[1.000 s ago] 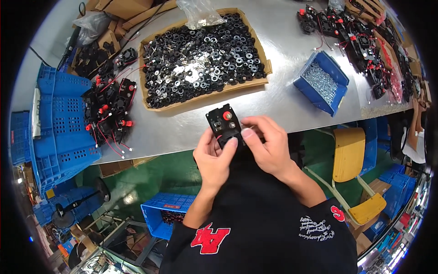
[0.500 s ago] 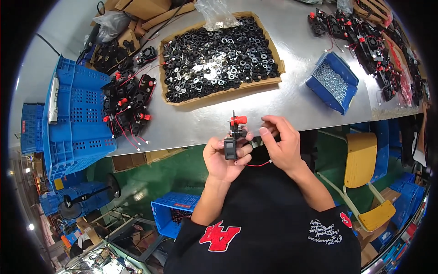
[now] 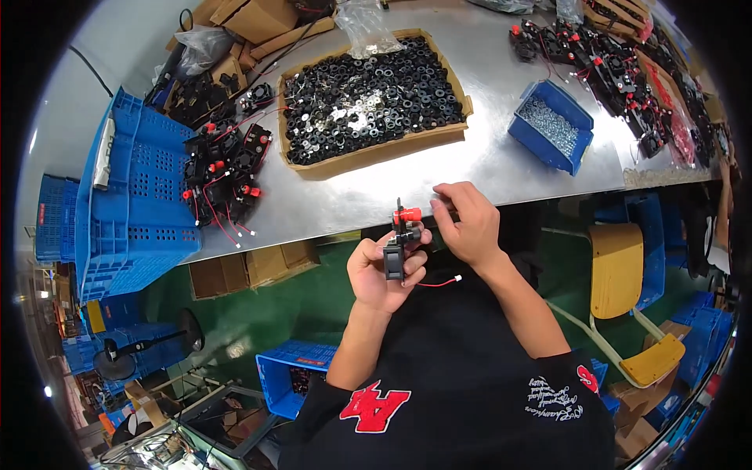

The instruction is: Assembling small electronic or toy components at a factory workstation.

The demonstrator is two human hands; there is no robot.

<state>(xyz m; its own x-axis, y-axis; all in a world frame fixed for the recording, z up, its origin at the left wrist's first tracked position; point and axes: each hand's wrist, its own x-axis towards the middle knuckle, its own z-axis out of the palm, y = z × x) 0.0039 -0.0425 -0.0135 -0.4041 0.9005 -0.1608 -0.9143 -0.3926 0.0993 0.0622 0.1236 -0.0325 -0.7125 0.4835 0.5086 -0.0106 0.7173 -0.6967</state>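
My left hand (image 3: 373, 276), at the table's front edge, is closed around a small black fan assembly (image 3: 395, 257), held upright and edge-on. A red cylindrical part (image 3: 410, 214) juts from its upper side. From its lower end a thin red wire runs right to a white connector (image 3: 458, 278). My right hand (image 3: 471, 227) is raised just to the right, apart from the assembly. Its thumb and index finger are bent with a gap between them, and I see nothing in it. The nearest thing to it is the red part.
A shallow cardboard tray (image 3: 376, 150) of black and silver rings lies ahead. Right of it stands a blue bin (image 3: 540, 145) of small metal screws. Similar assemblies (image 3: 227, 172) are piled beside a blue crate (image 3: 149, 180) at left, and more (image 3: 611, 74) at far right. A yellow chair (image 3: 619, 270) stands right.
My right hand has shifted slightly left and up, nearer the red part. The wire's connector has come into plainer view. My left hand still holds the assembly; the whole view has shifted a little.
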